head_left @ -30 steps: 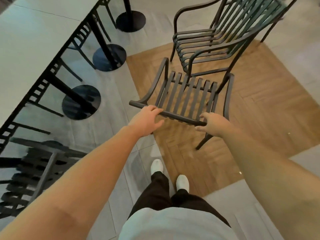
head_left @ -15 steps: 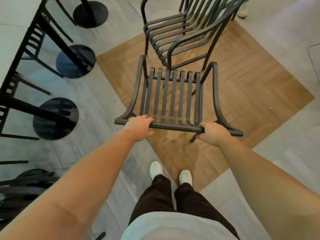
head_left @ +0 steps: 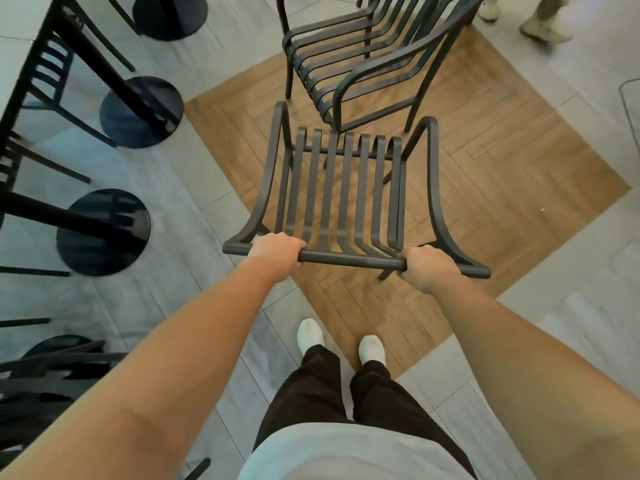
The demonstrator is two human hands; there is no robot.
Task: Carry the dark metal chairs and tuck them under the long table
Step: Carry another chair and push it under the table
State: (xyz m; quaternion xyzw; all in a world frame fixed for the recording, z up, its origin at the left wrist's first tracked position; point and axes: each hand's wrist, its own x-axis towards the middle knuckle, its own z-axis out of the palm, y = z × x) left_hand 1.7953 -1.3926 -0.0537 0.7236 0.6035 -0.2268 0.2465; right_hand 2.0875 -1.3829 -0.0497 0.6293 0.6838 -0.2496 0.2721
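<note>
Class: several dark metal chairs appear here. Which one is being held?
The dark slatted metal armchair at centre: left hand and right hand grip its top rail. The second armchair stands untouched beyond it.

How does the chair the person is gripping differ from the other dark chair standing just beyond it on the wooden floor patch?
The gripped chair is held by its top rail in the left hand and right hand; the far chair stands untouched. The gripped chair faces away from the person; the far chair is turned at an angle. Both are dark slatted metal armchairs.
</note>
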